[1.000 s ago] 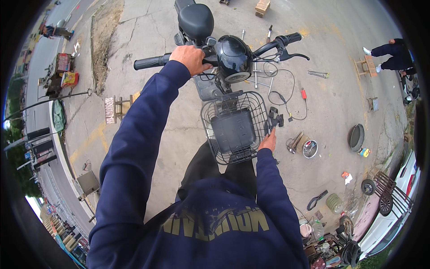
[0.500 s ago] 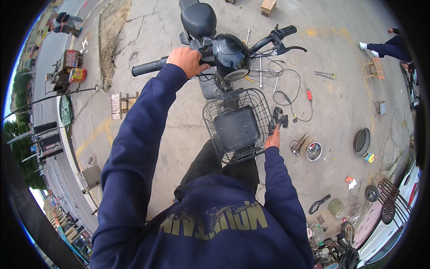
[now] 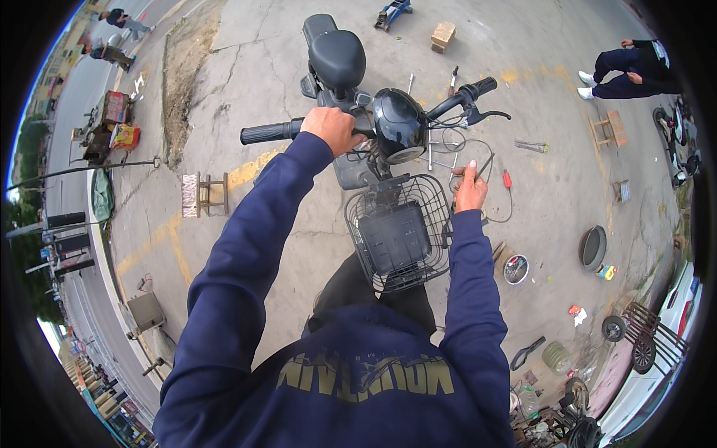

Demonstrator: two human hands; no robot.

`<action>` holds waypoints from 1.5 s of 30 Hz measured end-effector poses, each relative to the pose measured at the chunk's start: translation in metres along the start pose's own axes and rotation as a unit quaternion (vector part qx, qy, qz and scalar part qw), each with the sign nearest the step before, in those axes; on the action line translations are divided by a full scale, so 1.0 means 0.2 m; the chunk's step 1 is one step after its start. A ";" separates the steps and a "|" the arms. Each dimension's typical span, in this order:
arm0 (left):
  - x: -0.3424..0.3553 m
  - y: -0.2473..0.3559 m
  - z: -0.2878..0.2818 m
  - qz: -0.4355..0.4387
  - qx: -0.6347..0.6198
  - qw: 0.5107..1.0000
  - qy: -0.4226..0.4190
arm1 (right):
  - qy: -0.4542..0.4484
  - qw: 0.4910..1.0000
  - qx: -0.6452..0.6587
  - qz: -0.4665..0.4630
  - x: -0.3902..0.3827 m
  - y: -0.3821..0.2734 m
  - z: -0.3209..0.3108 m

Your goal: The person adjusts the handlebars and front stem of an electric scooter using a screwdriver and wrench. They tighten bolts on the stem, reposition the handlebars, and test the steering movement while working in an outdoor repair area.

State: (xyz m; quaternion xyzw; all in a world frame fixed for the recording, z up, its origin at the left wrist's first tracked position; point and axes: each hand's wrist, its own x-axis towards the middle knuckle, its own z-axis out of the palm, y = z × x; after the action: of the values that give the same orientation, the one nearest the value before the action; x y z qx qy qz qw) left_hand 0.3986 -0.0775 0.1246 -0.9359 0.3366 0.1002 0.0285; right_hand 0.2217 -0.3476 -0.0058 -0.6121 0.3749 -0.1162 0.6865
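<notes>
A black electric scooter stands in front of me, with its seat (image 3: 337,58) at the far end and its round headlight housing (image 3: 399,123) facing me. My left hand (image 3: 332,131) is closed over the inner part of the left handlebar (image 3: 272,132), beside the rubber grip. My right hand (image 3: 470,190) is raised to the right of the wire basket (image 3: 399,231), below the right brake lever (image 3: 489,116). Its thumb points up and its fingers are curled round something dark, mostly hidden. A black plastic liner (image 3: 392,235) fills the basket's bottom.
On the ground to the right lie a cable with a red connector (image 3: 507,179), a bucket of small parts (image 3: 515,269) and a black basin (image 3: 594,249). A small stool (image 3: 215,196) stands left. A seated person's legs (image 3: 620,75) show at the far right.
My right hand has risen from the basket's right side toward the right handlebar; the dark object beside it no longer shows there. My left hand keeps its hold, and the scooter sits slightly lower and rightward in view.
</notes>
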 end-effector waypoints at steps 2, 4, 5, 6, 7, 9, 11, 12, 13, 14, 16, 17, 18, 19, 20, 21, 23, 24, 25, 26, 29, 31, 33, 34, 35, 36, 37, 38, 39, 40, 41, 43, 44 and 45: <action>-0.01 0.01 0.01 -0.019 0.004 1.000 0.009 | 0.052 0.992 -0.113 -0.014 0.15 -0.09 0.17; -0.02 0.03 0.01 -0.038 0.002 0.999 0.032 | 0.070 0.993 -0.097 -0.018 0.17 -0.12 0.30; 0.00 0.06 0.02 -0.038 -0.003 0.998 0.051 | 0.069 0.995 -0.055 -0.039 0.20 -0.08 0.32; 0.00 0.08 0.02 -0.044 -0.014 0.997 0.053 | 0.068 0.996 -0.015 -0.061 0.23 -0.04 0.33; 0.00 0.10 0.02 -0.050 -0.025 0.997 0.055 | 0.052 0.998 -0.009 -0.032 0.27 0.00 0.35; -0.05 0.08 0.03 -0.055 -0.042 0.994 0.085 | -0.020 0.996 0.062 -0.061 0.27 0.01 0.42; -0.08 0.07 0.02 -0.068 -0.071 0.993 0.065 | -0.084 0.996 0.003 -0.034 0.27 -0.06 0.41; -0.07 0.08 0.01 -0.045 -0.076 0.990 0.113 | -0.105 0.994 0.012 0.009 0.35 -0.03 0.37; -0.06 0.09 -0.01 -0.023 -0.081 0.983 0.162 | -0.125 0.991 0.023 0.051 0.42 0.00 0.33; -0.09 0.08 0.00 -0.013 -0.084 0.975 0.204 | -0.137 0.980 0.091 0.107 0.39 -0.05 0.36; -0.16 0.11 -0.02 0.049 -0.091 0.950 0.294 | -0.156 0.945 0.258 0.128 0.36 -0.05 0.38; -0.21 0.13 -0.03 0.081 -0.092 0.933 0.340 | -0.175 0.920 0.320 0.146 0.36 -0.06 0.37; -0.29 0.18 -0.01 0.109 -0.110 0.927 0.342 | -0.182 0.912 0.339 0.144 0.35 -0.08 0.38; -0.39 0.24 0.01 0.128 -0.122 0.934 0.309 | -0.186 0.904 0.358 0.143 0.35 -0.09 0.38; -0.52 0.29 0.08 0.103 -0.172 0.959 0.200 | -0.211 0.893 0.375 0.133 0.39 -0.06 0.35; -0.61 0.32 0.18 0.069 -0.215 0.970 0.088 | -0.202 0.899 0.368 0.128 0.37 -0.07 0.37; -0.61 0.36 0.34 -0.131 -0.476 0.863 0.104 | -0.200 0.905 0.359 0.110 0.36 -0.06 0.39; -0.63 0.37 0.41 -0.235 -0.583 0.770 0.108 | -0.204 0.906 0.357 0.102 0.34 -0.12 0.40; -0.62 0.30 0.48 -0.255 -0.648 0.710 0.107 | -0.169 0.922 0.332 0.103 0.29 -0.17 0.40; -0.54 0.28 0.45 -0.259 -0.708 0.646 0.117 | -0.144 0.936 0.307 0.098 0.30 -0.21 0.41; -0.34 0.32 0.31 -0.230 -0.828 0.483 0.166 | -0.184 0.970 0.146 0.064 0.41 -0.20 0.46; -0.25 0.32 0.35 -0.217 -0.863 0.418 0.182 | -0.150 0.959 0.225 0.086 0.37 -0.26 0.53; -0.18 0.32 0.34 -0.177 -0.895 0.361 0.194 | -0.120 0.964 0.219 0.091 0.37 -0.25 0.55; -0.16 0.29 0.35 -0.167 -0.902 0.349 0.191 | -0.126 0.969 0.193 0.089 0.35 -0.25 0.52; -0.13 0.24 0.35 -0.162 -0.913 0.314 0.206 | -0.104 0.974 0.188 0.075 0.27 -0.23 0.52; -0.10 0.16 0.36 -0.137 -0.929 0.274 0.207 | -0.085 0.977 0.185 0.058 0.18 -0.23 0.54; -0.07 0.07 0.37 -0.111 -0.943 0.234 0.208 | -0.067 0.980 0.182 0.042 0.12 -0.23 0.56; -0.02 0.00 0.37 -0.113 -0.955 0.201 0.187 | -0.050 0.982 0.180 0.021 0.10 -0.20 0.57; -0.01 -0.05 0.37 -0.103 -0.958 0.213 0.163 | -0.033 0.983 0.180 -0.002 0.09 -0.17 0.59; -0.05 -0.04 0.40 -0.102 -0.958 0.207 0.169 | -0.019 0.984 0.177 -0.019 0.05 -0.14 0.60; -0.08 0.00 0.39 -0.096 -0.960 0.199 0.169 | -0.018 0.985 0.171 -0.017 0.09 -0.15 0.59; -0.17 0.15 0.35 -0.117 -0.943 0.248 0.187 | -0.088 0.980 0.174 0.036 0.22 -0.24 0.53; -0.20 0.26 0.32 -0.118 -0.929 0.296 0.188 | -0.123 0.972 0.192 0.056 0.37 -0.24 0.51; -0.25 0.37 0.30 -0.123 -0.912 0.343 0.190 | -0.160 0.961 0.209 0.080 0.50 -0.23 0.51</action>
State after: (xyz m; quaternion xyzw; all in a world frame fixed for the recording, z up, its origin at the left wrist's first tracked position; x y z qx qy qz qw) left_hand 0.3048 -0.0964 0.0779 -0.4078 -0.0855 0.1600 -0.8948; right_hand 0.3717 -0.3422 -0.0044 -0.4333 0.2756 -0.0373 0.8573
